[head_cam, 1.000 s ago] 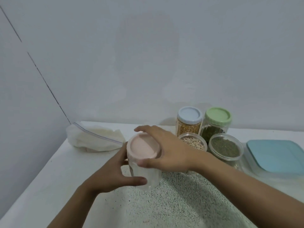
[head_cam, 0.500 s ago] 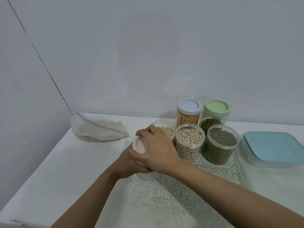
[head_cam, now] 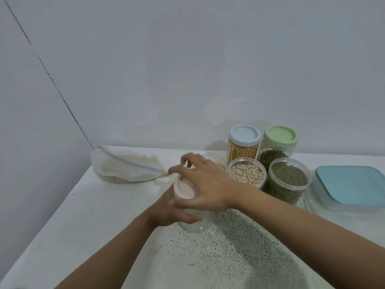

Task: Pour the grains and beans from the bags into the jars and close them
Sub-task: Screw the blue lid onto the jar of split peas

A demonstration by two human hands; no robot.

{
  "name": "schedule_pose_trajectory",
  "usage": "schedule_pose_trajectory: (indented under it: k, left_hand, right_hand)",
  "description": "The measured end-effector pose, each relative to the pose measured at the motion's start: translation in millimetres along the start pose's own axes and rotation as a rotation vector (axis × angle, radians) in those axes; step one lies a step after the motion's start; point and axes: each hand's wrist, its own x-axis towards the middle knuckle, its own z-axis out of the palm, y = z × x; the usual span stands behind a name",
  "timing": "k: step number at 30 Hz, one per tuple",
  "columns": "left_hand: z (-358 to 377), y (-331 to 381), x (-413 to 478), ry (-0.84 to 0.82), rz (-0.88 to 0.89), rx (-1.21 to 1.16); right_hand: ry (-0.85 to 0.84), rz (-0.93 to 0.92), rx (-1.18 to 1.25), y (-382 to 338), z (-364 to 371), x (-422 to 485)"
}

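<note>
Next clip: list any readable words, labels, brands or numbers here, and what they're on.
None can be read.
On the jar with the blue lid, a pale strip on its side may be a label, too blurred to read.
The zip bag, pink lid and held jar show no print.

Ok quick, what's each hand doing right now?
Left hand: holding the clear jar.
Right hand: gripping the pink lid on that jar.

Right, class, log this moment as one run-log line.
left hand grip: round clear jar | right hand grip: on pink lid, atop jar | bag: lying back left, grains inside | white-bean jar, green-bean jar: lidless
</note>
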Motion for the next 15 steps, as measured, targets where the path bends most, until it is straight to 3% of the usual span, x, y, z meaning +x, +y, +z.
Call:
schedule_pose_trajectory:
  k: [3, 5, 8, 11, 15]
  left_hand:
    - [-1.3, -4.3, 2.8, -0.044, -0.029, -0.094]
    - [-2.3, -4.7, 2.5, -0.059, -0.044, -0.113]
    - [-2.8, -5.1, 1.3, -0.013, -0.050, -0.124]
    - [-1.3, -6.6, 0.5, -0.056, -0.007, -0.057]
    - [1.1, -5.4, -0.6, -0.061, -0.006, -0.092]
  right_hand:
    - [0.028, 0.092, -0.275, -8.9, -5.8, -3.0]
    - [-0.023, 0.097, -0.327, -15.0, -12.4, 0.6]
    - [-0.154, -0.011, -0.052, -21.1, -27.8, 3.6]
    - [-0.114, 0.012, 0.113, -26.6, -39.1, 3.9]
    - [-0.126, 0.216, -0.327, -31.9, -29.8, 7.1]
